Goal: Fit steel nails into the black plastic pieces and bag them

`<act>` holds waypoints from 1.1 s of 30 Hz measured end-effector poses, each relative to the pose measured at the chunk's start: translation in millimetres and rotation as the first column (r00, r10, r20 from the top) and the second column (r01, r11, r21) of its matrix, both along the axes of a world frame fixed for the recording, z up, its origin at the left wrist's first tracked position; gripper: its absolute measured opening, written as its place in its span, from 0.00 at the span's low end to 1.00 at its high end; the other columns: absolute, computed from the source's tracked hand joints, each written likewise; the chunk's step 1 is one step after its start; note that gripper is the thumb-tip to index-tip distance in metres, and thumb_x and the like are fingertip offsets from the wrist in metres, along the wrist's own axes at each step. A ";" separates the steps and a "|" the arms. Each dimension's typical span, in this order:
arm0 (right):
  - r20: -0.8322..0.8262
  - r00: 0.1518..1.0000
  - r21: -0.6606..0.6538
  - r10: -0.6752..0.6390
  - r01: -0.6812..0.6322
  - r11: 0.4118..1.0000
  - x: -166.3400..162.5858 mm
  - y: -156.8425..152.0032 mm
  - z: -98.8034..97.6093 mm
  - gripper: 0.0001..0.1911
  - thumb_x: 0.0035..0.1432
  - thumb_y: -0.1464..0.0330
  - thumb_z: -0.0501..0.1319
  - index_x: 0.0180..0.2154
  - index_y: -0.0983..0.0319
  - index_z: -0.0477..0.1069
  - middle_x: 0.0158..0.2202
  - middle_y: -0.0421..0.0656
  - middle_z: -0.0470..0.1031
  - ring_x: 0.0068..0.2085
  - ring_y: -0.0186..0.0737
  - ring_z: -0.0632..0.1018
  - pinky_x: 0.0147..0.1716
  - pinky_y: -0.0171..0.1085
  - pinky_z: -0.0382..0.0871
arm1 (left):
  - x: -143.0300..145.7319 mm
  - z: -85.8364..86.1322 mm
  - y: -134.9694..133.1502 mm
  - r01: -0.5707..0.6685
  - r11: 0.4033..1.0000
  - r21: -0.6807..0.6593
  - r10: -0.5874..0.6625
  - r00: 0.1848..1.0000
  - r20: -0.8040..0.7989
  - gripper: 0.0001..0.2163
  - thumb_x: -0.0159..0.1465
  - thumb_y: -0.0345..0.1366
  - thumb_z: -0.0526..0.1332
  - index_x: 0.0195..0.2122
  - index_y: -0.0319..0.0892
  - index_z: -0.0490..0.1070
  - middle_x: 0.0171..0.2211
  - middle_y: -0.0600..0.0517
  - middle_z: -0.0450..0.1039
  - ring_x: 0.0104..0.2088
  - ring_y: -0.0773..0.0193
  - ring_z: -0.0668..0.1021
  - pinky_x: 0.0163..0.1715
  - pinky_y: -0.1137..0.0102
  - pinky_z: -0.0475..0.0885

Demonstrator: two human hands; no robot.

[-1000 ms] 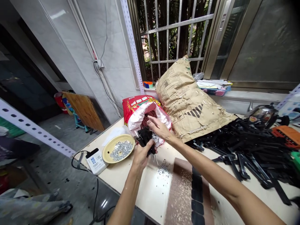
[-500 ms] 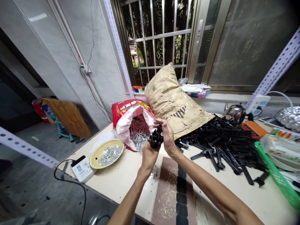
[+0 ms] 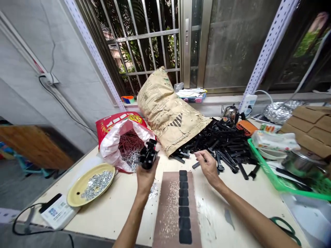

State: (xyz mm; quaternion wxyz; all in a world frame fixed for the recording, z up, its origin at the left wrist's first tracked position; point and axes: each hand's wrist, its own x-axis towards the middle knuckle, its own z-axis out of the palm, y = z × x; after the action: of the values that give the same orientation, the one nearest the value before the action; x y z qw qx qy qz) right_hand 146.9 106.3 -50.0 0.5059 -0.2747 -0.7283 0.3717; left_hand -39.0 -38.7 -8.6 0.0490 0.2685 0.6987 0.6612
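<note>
My left hand (image 3: 145,174) is closed round a bundle of black plastic parts (image 3: 148,157), held upright above the table near the open red and white bag of metal pins (image 3: 126,146). My right hand (image 3: 208,165) reaches to the right with fingers spread, its fingertips at the near edge of the heap of black plastic parts (image 3: 219,141) spilling from the torn brown paper sack (image 3: 167,112). It holds nothing that I can see.
A yellow dish of small metal bits (image 3: 90,184) and a white device with a cable (image 3: 57,213) sit at the left. A brown mat with black squares (image 3: 181,203) lies in front. A green basket (image 3: 279,172), kettle (image 3: 230,112) and cardboard boxes (image 3: 307,127) crowd the right.
My right hand has left the bundle and moved right to the black parts heap. My left hand keeps the bundle. The view has swung to the right.
</note>
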 end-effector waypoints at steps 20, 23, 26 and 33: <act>0.679 0.734 0.511 0.018 -0.490 0.707 -38.1 43.9 -47.4 0.14 0.62 0.64 0.56 0.49 0.52 0.70 0.54 0.45 0.68 0.54 0.48 0.63 0.50 0.48 0.55 | -8.1 -9.8 43.3 0.329 0.936 0.127 -0.352 0.888 0.297 0.17 0.46 0.43 0.70 0.29 0.36 0.72 0.22 0.53 0.71 0.23 0.66 0.74 0.28 0.68 0.72; 0.692 0.718 0.499 0.076 -0.552 0.668 -60.6 57.9 -53.8 0.09 0.61 0.67 0.57 0.42 0.55 0.75 0.48 0.44 0.73 0.52 0.47 0.65 0.49 0.47 0.55 | -14.7 -17.1 53.3 0.401 0.896 -0.191 -0.419 0.905 -0.066 0.16 0.47 0.43 0.69 0.31 0.37 0.74 0.28 0.50 0.76 0.31 0.59 0.77 0.34 0.65 0.73; 0.666 0.741 0.478 0.092 -0.518 0.710 -69.1 69.8 -59.5 0.08 0.58 0.73 0.58 0.33 0.59 0.76 0.38 0.45 0.76 0.48 0.45 0.68 0.49 0.47 0.57 | -17.6 -29.1 58.2 0.438 0.794 -0.421 -0.587 0.731 -0.348 0.17 0.52 0.38 0.66 0.44 0.42 0.72 0.42 0.47 0.76 0.43 0.55 0.76 0.44 0.63 0.70; 0.290 0.957 0.264 0.021 -0.101 0.959 -33.0 80.9 -51.9 0.14 0.61 0.73 0.49 0.40 0.62 0.72 0.44 0.47 0.72 0.45 0.39 0.74 0.44 0.38 0.67 | -2.7 -64.2 76.9 0.373 0.608 -0.700 -0.774 0.477 -0.418 0.25 0.56 0.37 0.64 0.54 0.44 0.62 0.47 0.46 0.72 0.47 0.56 0.73 0.46 0.64 0.68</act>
State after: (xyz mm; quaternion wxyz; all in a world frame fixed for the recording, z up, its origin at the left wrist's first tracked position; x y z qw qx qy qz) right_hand 114.0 187.2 -102.0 0.4175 -0.2293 -0.8462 0.2388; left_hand -41.7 38.2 -72.8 0.0849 0.6973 0.6720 0.2345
